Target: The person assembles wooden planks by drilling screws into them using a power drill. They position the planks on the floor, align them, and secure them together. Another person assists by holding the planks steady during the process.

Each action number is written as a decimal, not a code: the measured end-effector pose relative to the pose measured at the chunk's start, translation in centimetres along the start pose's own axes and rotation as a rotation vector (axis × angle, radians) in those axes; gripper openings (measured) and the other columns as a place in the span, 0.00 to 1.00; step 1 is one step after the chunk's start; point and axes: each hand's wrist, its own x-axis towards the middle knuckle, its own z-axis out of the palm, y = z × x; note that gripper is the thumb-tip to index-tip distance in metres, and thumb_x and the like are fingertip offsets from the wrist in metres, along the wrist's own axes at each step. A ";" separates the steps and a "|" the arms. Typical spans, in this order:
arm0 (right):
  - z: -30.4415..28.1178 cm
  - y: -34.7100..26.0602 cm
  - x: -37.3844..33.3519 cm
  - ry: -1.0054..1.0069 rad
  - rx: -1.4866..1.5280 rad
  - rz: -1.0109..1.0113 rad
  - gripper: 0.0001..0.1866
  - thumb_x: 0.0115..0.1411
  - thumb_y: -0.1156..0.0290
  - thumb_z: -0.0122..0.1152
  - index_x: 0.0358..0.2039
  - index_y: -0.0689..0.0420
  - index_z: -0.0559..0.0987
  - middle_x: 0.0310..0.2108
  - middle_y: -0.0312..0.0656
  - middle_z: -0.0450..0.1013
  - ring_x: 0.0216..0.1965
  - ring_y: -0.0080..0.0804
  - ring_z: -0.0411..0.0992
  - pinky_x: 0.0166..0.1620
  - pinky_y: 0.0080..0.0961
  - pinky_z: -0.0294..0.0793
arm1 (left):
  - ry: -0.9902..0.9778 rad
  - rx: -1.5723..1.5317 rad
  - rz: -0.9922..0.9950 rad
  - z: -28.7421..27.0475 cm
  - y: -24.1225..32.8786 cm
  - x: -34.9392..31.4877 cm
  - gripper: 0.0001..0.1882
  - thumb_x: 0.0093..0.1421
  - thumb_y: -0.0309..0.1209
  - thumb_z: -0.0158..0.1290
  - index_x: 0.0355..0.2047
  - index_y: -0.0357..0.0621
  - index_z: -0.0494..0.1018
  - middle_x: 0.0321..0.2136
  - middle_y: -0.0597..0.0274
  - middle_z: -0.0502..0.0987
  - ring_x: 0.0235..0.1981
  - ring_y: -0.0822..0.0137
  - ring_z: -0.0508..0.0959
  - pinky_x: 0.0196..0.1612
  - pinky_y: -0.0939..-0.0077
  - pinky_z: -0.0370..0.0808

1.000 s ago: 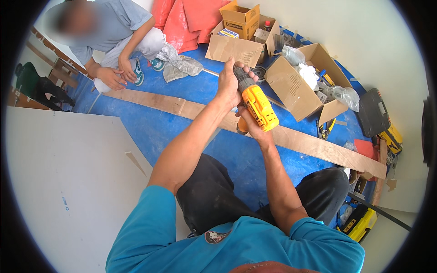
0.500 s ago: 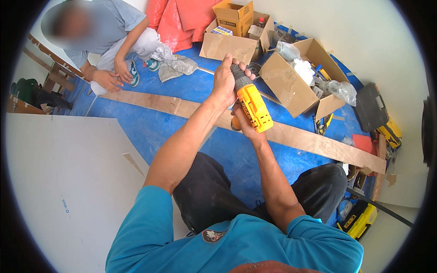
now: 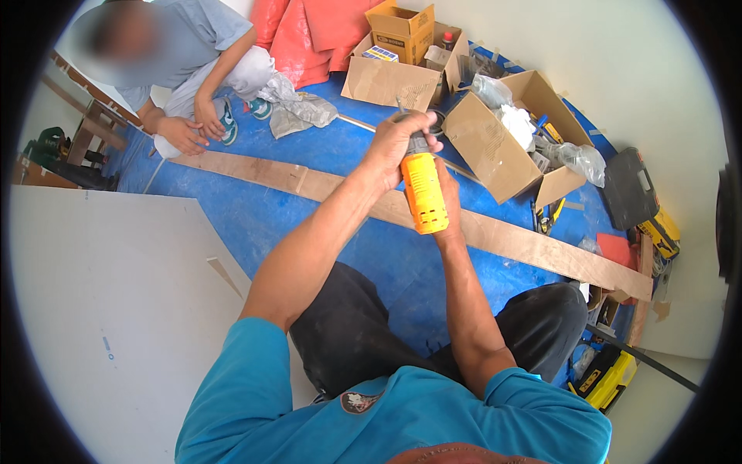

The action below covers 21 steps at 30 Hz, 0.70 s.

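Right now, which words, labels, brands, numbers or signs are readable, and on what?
I copy no wording; print shows here:
Tan box: dark label.
Blue-white box: blurred.
White board: blue marks, too small.
Shirt badge: too small to tell.
Carton: faint, blurred.
Yellow box: dark print, blurred.
Yellow case: too small.
Drill: none readable.

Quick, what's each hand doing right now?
Left hand: closed around the front of the drill.
Right hand: at the drill, fingers hidden behind it; open or closed cannot be told.
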 end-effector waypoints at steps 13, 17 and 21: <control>1.2 0.8 -0.5 -0.006 -0.038 -0.007 0.10 0.64 0.71 0.65 0.39 0.58 0.73 0.32 0.54 0.79 0.33 0.57 0.79 0.34 0.42 0.75 | -0.032 -0.016 -0.025 -1.2 0.1 -0.3 0.17 0.58 0.26 0.67 0.42 0.47 0.69 0.22 0.62 0.76 0.21 0.64 0.79 0.25 0.67 0.80; 1.5 0.3 -0.2 -0.050 -0.054 -0.101 0.11 0.62 0.74 0.67 0.40 0.59 0.73 0.30 0.49 0.79 0.31 0.50 0.80 0.35 0.39 0.77 | 0.030 -0.010 0.010 -2.1 0.1 -0.4 0.14 0.59 0.29 0.67 0.39 0.46 0.72 0.25 0.62 0.76 0.23 0.64 0.80 0.28 0.66 0.82; 2.3 -0.7 -0.2 -0.185 -0.054 -0.103 0.17 0.60 0.72 0.74 0.45 0.61 0.77 0.33 0.40 0.78 0.33 0.33 0.77 0.39 0.29 0.76 | 0.058 0.021 0.006 -7.8 -0.4 -0.5 0.21 0.63 0.43 0.69 0.45 0.41 0.75 0.37 0.59 0.78 0.38 0.64 0.82 0.43 0.65 0.83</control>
